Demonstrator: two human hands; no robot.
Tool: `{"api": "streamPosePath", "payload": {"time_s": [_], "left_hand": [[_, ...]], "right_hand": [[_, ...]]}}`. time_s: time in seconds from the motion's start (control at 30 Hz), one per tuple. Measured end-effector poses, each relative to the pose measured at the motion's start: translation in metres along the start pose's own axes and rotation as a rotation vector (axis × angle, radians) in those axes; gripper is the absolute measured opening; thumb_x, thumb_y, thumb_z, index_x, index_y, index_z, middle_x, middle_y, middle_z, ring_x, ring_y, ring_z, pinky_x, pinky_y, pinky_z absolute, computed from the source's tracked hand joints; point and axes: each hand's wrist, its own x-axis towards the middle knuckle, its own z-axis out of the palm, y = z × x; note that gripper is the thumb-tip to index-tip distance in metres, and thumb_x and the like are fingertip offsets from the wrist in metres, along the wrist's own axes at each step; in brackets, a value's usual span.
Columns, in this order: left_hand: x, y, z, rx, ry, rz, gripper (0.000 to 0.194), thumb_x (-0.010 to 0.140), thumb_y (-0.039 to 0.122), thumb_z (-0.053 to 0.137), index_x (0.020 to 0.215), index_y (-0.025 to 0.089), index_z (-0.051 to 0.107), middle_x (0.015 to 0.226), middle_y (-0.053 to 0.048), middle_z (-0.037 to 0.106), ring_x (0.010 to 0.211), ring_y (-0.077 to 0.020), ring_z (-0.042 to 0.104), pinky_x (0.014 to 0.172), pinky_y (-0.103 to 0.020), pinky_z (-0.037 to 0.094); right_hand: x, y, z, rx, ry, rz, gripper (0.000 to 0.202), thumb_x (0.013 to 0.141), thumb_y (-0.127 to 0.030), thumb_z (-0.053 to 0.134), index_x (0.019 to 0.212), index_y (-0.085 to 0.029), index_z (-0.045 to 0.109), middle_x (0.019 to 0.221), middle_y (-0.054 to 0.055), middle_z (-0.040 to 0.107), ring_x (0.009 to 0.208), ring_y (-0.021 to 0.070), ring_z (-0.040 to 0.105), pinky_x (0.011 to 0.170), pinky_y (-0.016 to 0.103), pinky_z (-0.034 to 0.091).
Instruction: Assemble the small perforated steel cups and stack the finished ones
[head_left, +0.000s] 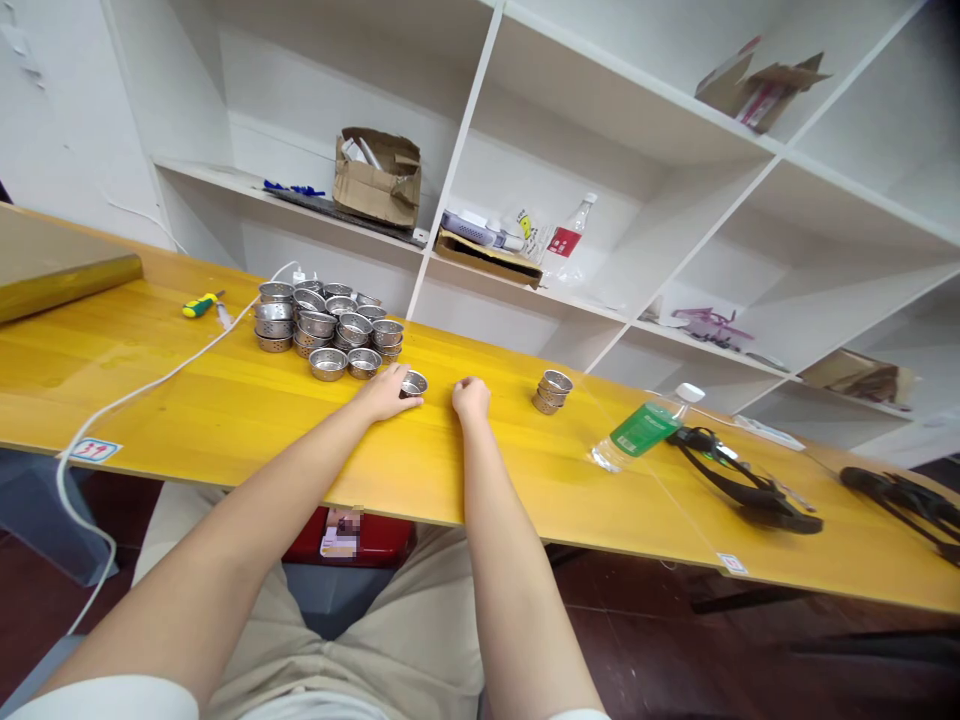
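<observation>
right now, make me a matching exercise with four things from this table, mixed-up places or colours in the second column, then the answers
Column one:
1. left hand
2. three-cup stack
3. screwdriver
4. bottle on the table

Column two:
A. green label and white cap
B. at a lone metal cup
C. yellow and green handle
D. between the right hand and the bottle

Pairs: 1-B, 2-D, 3-C, 4-A

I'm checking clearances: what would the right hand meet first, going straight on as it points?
The right hand points across the table, so probably the white shelf unit behind it; depth is unclear.
</observation>
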Motion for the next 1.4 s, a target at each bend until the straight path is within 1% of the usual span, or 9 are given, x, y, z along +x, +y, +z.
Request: {"api": "streamPosePath", "payload": {"time_s": [0.17,0.3,0.43,0.67,0.8,0.93,1.13,1.3,1.4], "left_hand": [[0.004,0.004,0.007,-0.122,0.021,0.033,0.084,0.079,0.045,0.077,0.150,0.019,0.040,0.149,-0.016,0.049,0.135,-0.0323,0.054,0.115,-0.044,0.043],[-0.002,0.006,-0.012,-0.072,0.089,0.087,0.062,0.089,0.045,0.065,0.143,0.020,0.049,0.144,-0.012,0.055,0.132,-0.0301,0.057,0.114,-0.042,0.044],[-0.005,0.004,-0.044,0.147,0.213,-0.163,0.041,0.094,0.039,0.056,0.129,0.019,0.060,0.132,-0.015,0.062,0.113,-0.0335,0.067,0.100,-0.044,0.052],[-0.002,-0.002,-0.051,0.374,0.000,-0.336,0.027,0.086,0.035,0.061,0.102,0.017,0.072,0.103,-0.020,0.073,0.100,-0.0391,0.070,0.085,-0.047,0.056],[-0.003,-0.002,-0.045,0.375,0.012,-0.266,0.022,0.086,0.027,0.059,0.099,0.018,0.073,0.104,-0.019,0.074,0.099,-0.0374,0.071,0.084,-0.045,0.055],[-0.006,0.004,-0.043,0.303,0.122,-0.124,0.030,0.091,0.024,0.052,0.116,0.022,0.069,0.118,-0.013,0.072,0.100,-0.0329,0.071,0.084,-0.042,0.054],[-0.008,0.018,-0.039,0.205,0.087,0.116,0.041,0.097,0.024,0.047,0.136,0.030,0.057,0.134,-0.007,0.067,0.108,-0.0290,0.070,0.086,-0.039,0.053],[-0.008,0.027,-0.037,0.193,0.030,0.191,0.046,0.096,0.021,0.048,0.141,0.029,0.053,0.134,-0.008,0.066,0.110,-0.0285,0.069,0.090,-0.039,0.054],[-0.009,0.029,-0.038,0.160,0.123,0.255,0.054,0.092,0.022,0.057,0.145,0.028,0.050,0.145,-0.011,0.056,0.125,-0.0321,0.061,0.104,-0.043,0.050]], "right_hand": [[0.007,0.012,-0.004,-0.016,0.010,0.144,0.016,0.085,-0.018,0.064,0.094,-0.016,0.077,0.096,0.017,0.075,0.092,0.0283,0.071,0.087,0.037,0.055],[0.008,0.012,-0.007,-0.003,-0.016,0.150,0.017,0.082,-0.018,0.065,0.093,-0.017,0.078,0.080,0.013,0.074,0.085,0.0266,0.071,0.085,0.037,0.056],[0.004,0.008,-0.012,-0.019,-0.050,0.162,0.016,0.081,-0.019,0.066,0.092,-0.018,0.078,0.079,0.013,0.074,0.086,0.0273,0.072,0.084,0.036,0.056],[-0.004,-0.008,-0.020,0.001,0.046,0.079,0.019,0.089,-0.024,0.060,0.093,-0.018,0.078,0.096,0.016,0.076,0.093,0.0271,0.071,0.084,0.034,0.053],[-0.016,-0.029,-0.018,0.072,0.075,-0.095,0.022,0.093,-0.027,0.055,0.095,-0.021,0.076,0.092,0.009,0.076,0.091,0.0219,0.070,0.084,0.029,0.051],[-0.030,-0.049,-0.005,0.262,0.009,-0.248,0.023,0.095,-0.033,0.054,0.090,-0.021,0.072,0.086,0.004,0.076,0.084,0.0177,0.069,0.081,0.025,0.051],[-0.036,-0.062,0.012,0.691,-0.328,-0.118,0.024,0.094,-0.043,0.056,0.096,-0.020,0.063,0.077,0.000,0.071,0.049,0.0118,0.058,0.052,0.023,0.049],[-0.034,-0.060,0.009,0.713,-0.298,-0.088,0.014,0.086,-0.032,0.060,0.084,-0.019,0.061,0.065,-0.003,0.060,0.048,0.0113,0.054,0.049,0.022,0.045],[-0.036,-0.058,0.005,0.561,-0.240,-0.149,0.014,0.084,-0.031,0.056,0.082,-0.018,0.064,0.067,-0.002,0.062,0.056,0.0127,0.056,0.055,0.022,0.046]]}}
